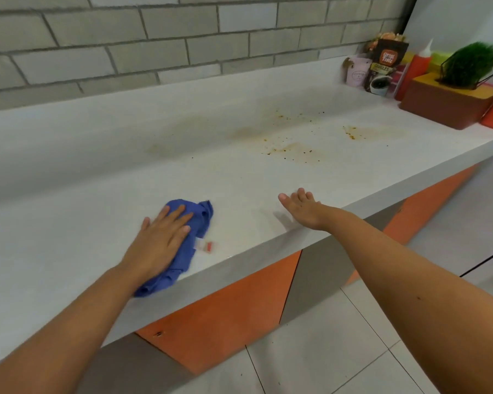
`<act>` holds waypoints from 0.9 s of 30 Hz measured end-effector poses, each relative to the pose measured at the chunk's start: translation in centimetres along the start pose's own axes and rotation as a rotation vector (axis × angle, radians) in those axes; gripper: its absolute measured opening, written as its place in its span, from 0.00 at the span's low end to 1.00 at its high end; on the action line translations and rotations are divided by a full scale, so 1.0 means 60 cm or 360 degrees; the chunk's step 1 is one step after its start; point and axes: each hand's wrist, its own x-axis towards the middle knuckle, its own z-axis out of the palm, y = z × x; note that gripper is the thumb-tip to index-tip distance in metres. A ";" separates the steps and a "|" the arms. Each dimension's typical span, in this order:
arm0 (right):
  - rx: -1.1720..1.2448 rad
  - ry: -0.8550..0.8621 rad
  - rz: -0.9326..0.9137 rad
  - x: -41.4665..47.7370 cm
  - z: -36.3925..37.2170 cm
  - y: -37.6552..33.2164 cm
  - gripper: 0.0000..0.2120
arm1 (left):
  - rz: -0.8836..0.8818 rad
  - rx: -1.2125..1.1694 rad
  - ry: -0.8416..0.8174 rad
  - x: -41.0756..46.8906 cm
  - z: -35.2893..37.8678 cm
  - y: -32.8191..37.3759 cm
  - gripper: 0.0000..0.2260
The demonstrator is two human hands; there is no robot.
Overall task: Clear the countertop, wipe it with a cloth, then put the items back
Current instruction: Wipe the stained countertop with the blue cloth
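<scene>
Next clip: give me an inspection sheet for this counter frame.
Surface: countertop, brown stains and specks right of the middle.
Job's things: blue cloth at the near edge; planter, red bottle and coffee packet bunched at the far right end.
Clutter: small white and red scrap beside the cloth.
Grips: left hand pressing flat on the cloth; right hand open, resting on the near edge.
Cables: nothing seen.
Surroundings: brick wall, orange cabinets, tiled floor.

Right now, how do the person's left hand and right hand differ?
The left hand presses flat on a crumpled blue cloth; the right hand rests on the bare pale grey countertop. The left hand lies farther from the brown stains than the right hand. Both are open, near the front edge.
</scene>
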 end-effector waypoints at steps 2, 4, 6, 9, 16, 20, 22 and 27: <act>-0.0014 -0.0001 0.0014 0.000 0.001 -0.001 0.34 | -0.0330 0.0115 0.0127 0.035 -0.017 -0.042 0.21; -0.0056 0.0005 0.0030 -0.001 0.002 -0.006 0.35 | -0.0468 0.0280 0.0188 0.073 -0.014 -0.031 0.21; -0.0094 0.0016 0.0047 0.001 0.003 -0.011 0.36 | -0.0426 0.0260 0.0168 0.095 0.003 0.025 0.22; -0.0117 -0.0002 0.0086 0.008 0.002 -0.012 0.37 | -0.0089 0.0166 0.0058 0.084 0.038 0.115 0.23; -0.0421 0.0217 0.0171 0.023 -0.013 -0.057 0.28 | 0.0030 0.0097 -0.0008 0.004 0.011 0.041 0.23; -0.0376 0.0400 -0.0001 0.035 -0.011 -0.093 0.23 | -0.0352 0.0182 0.0143 0.037 -0.036 -0.089 0.23; -0.0329 0.0432 -0.0045 0.046 -0.014 -0.105 0.22 | -0.0551 0.0234 0.0195 0.069 -0.055 -0.146 0.23; -0.0245 0.0583 -0.0094 0.082 -0.019 -0.140 0.20 | -0.0807 0.0281 0.0162 0.181 -0.074 -0.164 0.24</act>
